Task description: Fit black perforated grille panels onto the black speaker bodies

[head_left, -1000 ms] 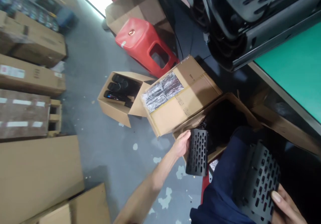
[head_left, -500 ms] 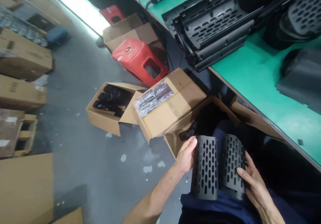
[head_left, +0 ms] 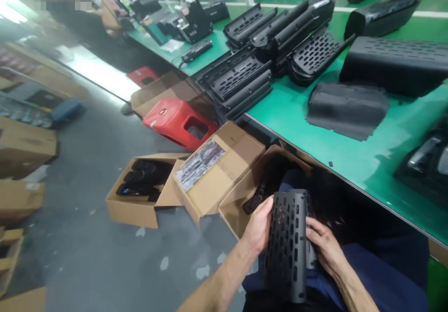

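Note:
Over my lap, my left hand (head_left: pixel 259 225) grips the left edge of a black perforated panel (head_left: pixel 289 251), curved and full of slots. A second such panel (head_left: pixel 311 257) sits mostly behind the first, with only its right part showing. My right hand (head_left: pixel 325 244) has its fingers bent around the right side of this second panel; the fingertips are partly hidden. The two panels overlap, and I cannot tell whether they touch all along.
An open carton (head_left: pixel 229 218) stands against my legs, beside a taped carton (head_left: pixel 241 151) and a smaller box (head_left: pixel 131 214) of black parts. Behind them lies a red stool (head_left: pixel 168 116). The green table (head_left: pixel 280 116) at right carries black perforated housings (head_left: pixel 241 79) and a dark sheet (head_left: pixel 346 109).
The two panels, side by side before, now overlap, the left one in front. My right hand has moved left with its panel. The view has tilted up, showing more of the table.

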`<control>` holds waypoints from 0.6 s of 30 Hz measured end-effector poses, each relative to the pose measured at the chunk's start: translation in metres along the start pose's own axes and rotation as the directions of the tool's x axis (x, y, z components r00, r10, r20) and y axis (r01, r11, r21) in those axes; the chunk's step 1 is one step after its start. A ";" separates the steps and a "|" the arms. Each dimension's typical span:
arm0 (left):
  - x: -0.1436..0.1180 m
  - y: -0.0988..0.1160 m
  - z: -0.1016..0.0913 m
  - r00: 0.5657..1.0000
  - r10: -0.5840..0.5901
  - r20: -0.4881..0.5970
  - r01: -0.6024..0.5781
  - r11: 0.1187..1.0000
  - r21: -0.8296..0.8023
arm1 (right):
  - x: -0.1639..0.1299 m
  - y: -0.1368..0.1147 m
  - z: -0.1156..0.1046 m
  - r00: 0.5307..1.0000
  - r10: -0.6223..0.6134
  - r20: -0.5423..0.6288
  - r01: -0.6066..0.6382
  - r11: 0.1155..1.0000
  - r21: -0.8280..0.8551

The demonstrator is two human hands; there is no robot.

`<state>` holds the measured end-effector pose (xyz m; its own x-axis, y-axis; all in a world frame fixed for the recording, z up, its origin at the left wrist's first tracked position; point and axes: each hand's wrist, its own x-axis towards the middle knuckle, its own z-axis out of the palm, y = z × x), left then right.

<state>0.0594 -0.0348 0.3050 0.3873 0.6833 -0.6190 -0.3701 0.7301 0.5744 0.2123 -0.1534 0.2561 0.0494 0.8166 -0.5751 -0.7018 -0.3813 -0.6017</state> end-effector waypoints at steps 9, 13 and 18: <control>-0.002 -0.021 0.000 0.977 0.208 -0.047 -0.183 0.930 0.319 | -0.015 0.003 0.001 0.991 -0.124 0.040 0.125 0.992 -0.031; -0.001 -0.028 -0.012 0.928 0.353 -0.123 -0.244 0.822 0.515 | -0.014 0.009 -0.003 0.987 -0.157 0.043 0.161 0.981 -0.111; -0.001 -0.036 -0.019 0.944 0.308 -0.117 -0.221 0.855 0.469 | -0.014 0.011 -0.005 0.982 -0.187 0.033 0.190 0.967 -0.171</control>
<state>0.0564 -0.0620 0.2750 0.1524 0.8692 -0.4703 -0.0057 0.4767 0.8791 0.2074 -0.1711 0.2555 0.1562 0.8874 -0.4337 -0.5476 -0.2877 -0.7858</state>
